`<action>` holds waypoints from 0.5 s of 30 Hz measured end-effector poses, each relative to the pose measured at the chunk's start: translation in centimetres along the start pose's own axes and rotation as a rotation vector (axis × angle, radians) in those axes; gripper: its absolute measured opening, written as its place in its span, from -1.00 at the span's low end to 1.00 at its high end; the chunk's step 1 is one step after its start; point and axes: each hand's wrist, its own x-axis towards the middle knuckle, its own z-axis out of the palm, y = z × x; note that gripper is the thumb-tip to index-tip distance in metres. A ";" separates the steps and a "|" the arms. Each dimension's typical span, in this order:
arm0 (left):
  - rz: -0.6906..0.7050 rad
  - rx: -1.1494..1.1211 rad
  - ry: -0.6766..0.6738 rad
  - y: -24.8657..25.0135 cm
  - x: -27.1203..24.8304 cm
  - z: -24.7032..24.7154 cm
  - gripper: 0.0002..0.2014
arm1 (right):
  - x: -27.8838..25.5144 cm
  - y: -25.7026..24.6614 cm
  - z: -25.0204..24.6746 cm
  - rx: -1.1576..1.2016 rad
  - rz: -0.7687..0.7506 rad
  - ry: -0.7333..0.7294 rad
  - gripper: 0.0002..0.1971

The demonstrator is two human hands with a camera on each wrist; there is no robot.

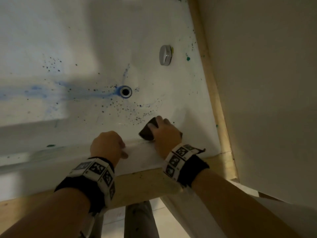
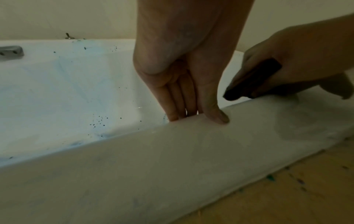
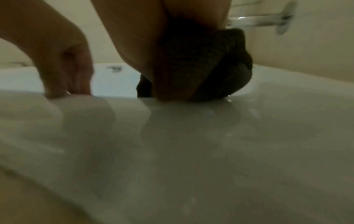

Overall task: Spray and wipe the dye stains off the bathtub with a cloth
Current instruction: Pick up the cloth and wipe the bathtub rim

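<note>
Most dye stains [image 1: 36,90] left unwiped; cloth [image 1: 147,132] gripped by right hand [image 1: 167,134], left hand [image 1: 106,145] braced straight-fingered on bathtub rim [image 1: 145,157]

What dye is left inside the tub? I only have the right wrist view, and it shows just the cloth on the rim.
Observer: Dark dye specks scatter over the bathtub floor, just beyond the dark cloth that the right hand holds at the rim.
Operator: Anything bigger than specks?
Observer: Yes, a blue streak runs along the floor to the drain.
Operator: Is the end wall stained too?
Observer: A green blot sits there, beside the chrome overflow cap.
</note>
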 end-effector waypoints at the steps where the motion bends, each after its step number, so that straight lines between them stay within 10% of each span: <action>1: -0.003 -0.004 0.007 0.0 0.1 -0.1 -0.60 | 0.4 -0.4 -0.3 0.083 0.006 -0.010 -0.50; 6: 0.020 -0.042 0.002 -0.3 0.2 -0.2 -0.58 | 1.3 4.7 -3.8 0.334 0.284 0.400 -0.60; 9: 0.027 -0.068 0.007 -0.6 0.0 -0.1 -0.59 | -0.6 6.6 -4.1 0.146 0.504 0.103 -0.52; 15: 0.068 -0.044 0.006 -0.8 -0.1 -0.1 -0.62 | -1.4 -1.6 -1.3 0.085 0.261 -0.053 -0.59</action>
